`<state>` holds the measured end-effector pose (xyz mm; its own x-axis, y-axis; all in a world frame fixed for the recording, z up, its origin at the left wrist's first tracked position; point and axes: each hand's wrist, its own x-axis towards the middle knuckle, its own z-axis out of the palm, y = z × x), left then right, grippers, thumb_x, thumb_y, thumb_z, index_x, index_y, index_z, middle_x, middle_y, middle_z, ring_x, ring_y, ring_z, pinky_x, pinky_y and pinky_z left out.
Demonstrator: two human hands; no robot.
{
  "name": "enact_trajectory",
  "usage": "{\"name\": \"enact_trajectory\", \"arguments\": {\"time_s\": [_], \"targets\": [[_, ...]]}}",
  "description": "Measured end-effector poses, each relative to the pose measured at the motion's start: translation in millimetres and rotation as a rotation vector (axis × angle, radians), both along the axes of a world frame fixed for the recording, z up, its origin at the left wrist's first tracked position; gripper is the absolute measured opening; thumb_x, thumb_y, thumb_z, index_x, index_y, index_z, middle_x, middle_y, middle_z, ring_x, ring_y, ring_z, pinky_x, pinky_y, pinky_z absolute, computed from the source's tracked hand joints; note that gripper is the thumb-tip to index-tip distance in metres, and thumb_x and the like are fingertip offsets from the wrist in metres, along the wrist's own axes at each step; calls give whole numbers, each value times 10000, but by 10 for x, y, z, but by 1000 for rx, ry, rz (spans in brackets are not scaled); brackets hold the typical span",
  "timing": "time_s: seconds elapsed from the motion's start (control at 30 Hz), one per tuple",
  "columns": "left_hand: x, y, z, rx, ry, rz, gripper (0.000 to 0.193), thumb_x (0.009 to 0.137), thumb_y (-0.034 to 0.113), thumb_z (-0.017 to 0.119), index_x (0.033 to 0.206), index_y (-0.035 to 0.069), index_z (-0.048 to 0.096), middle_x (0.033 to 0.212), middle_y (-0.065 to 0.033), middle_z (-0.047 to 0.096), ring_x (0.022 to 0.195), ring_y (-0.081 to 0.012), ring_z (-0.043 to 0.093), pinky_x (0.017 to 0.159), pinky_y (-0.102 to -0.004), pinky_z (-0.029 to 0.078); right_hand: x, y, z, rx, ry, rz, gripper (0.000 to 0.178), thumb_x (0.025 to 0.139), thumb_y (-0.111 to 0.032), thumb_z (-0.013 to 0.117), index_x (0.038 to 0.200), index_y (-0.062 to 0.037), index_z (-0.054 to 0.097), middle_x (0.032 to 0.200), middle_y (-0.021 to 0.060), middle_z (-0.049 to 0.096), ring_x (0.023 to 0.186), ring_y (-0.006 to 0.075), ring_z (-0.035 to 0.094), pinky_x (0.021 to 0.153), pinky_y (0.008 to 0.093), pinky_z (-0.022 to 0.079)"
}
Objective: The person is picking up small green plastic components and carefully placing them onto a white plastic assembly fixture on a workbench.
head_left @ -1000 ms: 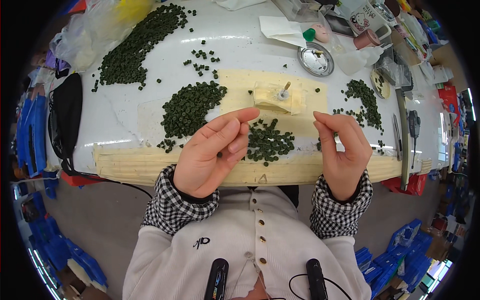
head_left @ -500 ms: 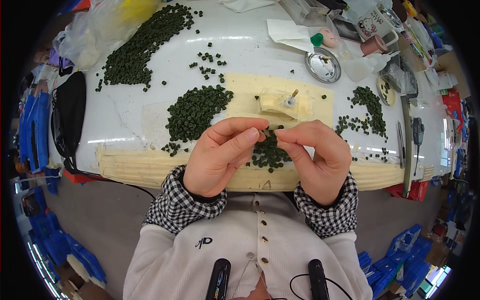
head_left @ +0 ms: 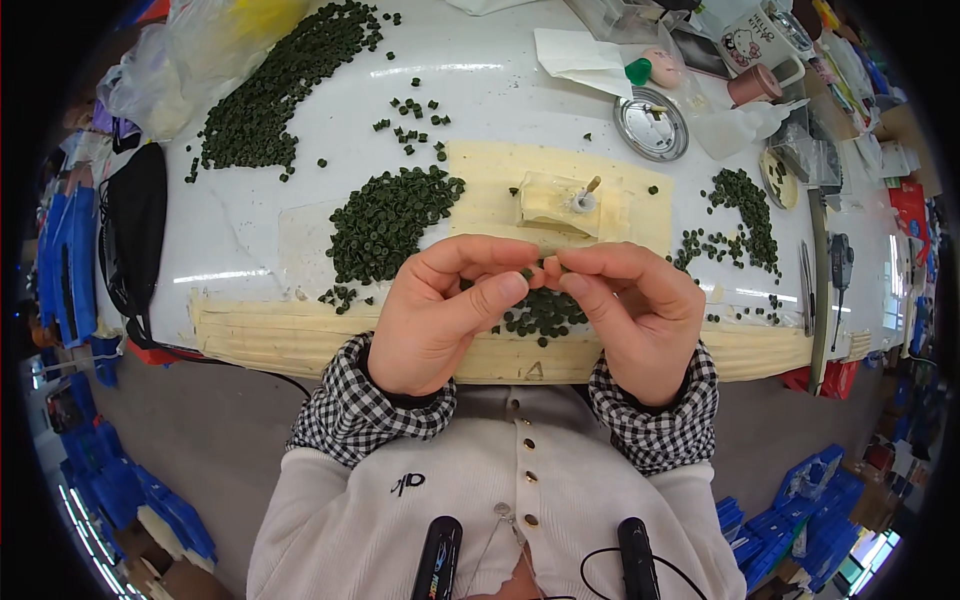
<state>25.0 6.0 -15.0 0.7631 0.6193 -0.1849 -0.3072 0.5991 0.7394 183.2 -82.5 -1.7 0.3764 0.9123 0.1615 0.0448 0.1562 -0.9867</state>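
Observation:
My left hand (head_left: 428, 315) is closed in a pinch, with a small dark green piece (head_left: 527, 273) showing between thumb and forefinger. Close against those fingertips, my right hand (head_left: 645, 320) pinches too; whatever it holds is hidden by the fingers. Below both hands lies a small heap of dark green pieces (head_left: 545, 317), partly covered by them. Left of my left hand is a larger pile of similar short, spool-like green pieces (head_left: 388, 230). Just beyond my fingertips sits a tape-wrapped block (head_left: 560, 205) with a short peg standing up from it.
A big green pile (head_left: 270, 100) spreads at the far left beside a plastic bag (head_left: 165, 85). More pieces (head_left: 745, 205) lie at the right, near a round metal lid (head_left: 651, 125), tweezers (head_left: 806, 285) and a mug (head_left: 752, 45). A padded tape edge (head_left: 300, 325) runs along the table's front.
My right fingertips have moved left and now meet the left ones. A green piece shows more clearly in my left pinch.

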Motion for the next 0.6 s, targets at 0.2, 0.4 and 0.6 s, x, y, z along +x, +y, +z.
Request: {"name": "enact_trajectory", "arguments": {"time_s": [0.2,0.4,0.6], "targets": [[-55,40,-55,-66,-100,-31,177,867,2,651,1043,-7,642,978,-105,692,866,-96,629,748,-208,492,35,12,-19,53,-129,12,103,795,38,686,894,27,660,869,95,664,780,147,634,714,253,496],[-10,-26,-66,135,103,76,189,799,-25,718,979,3,668,816,-12,657,691,-10,526,594,-145,399,12,30,4,29,-197,32,118,777,31,703,886,19,663,856,94,649,757,153,620,699,255,492],[-14,-17,-53,201,165,94,146,777,-18,742,909,8,687,710,42,596,617,5,464,561,-145,384,2,24,26,26,-217,23,117,776,40,693,889,20,671,851,94,650,757,154,621,703,258,495]]}}
